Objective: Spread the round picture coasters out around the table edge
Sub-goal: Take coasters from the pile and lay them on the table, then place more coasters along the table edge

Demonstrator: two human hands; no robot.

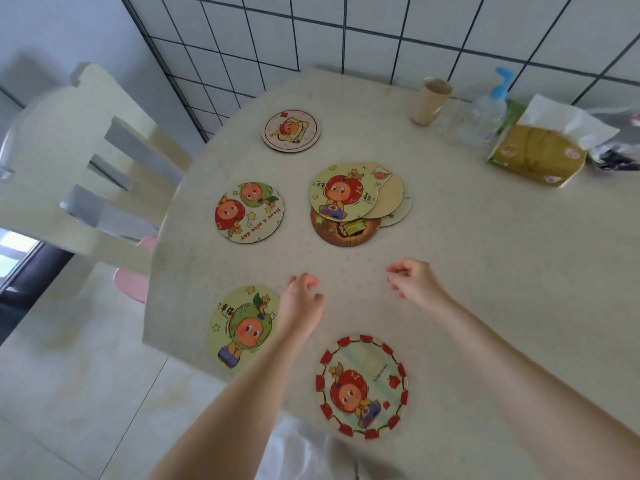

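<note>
Round picture coasters lie on a pale table (pixel 450 271). A small one (pixel 291 130) sits far left, a two-character one (pixel 249 213) lies below it, a green-character one (pixel 239 327) rests at the left edge, and a red-bordered one (pixel 362 386) lies at the near edge. In the middle is an overlapping pile (pixel 356 202) of several coasters. My left hand (pixel 301 303) hovers beside the green-character coaster, fingers curled, holding nothing. My right hand (pixel 415 280) hovers over bare table in front of the pile, fingers loosely curled, holding nothing.
At the back right stand a beige cup (pixel 431 100), a clear pump bottle with a blue top (pixel 485 114) and a green tissue pack (pixel 540 152). A cream chair (pixel 86 161) stands left of the table. A tiled wall runs behind.
</note>
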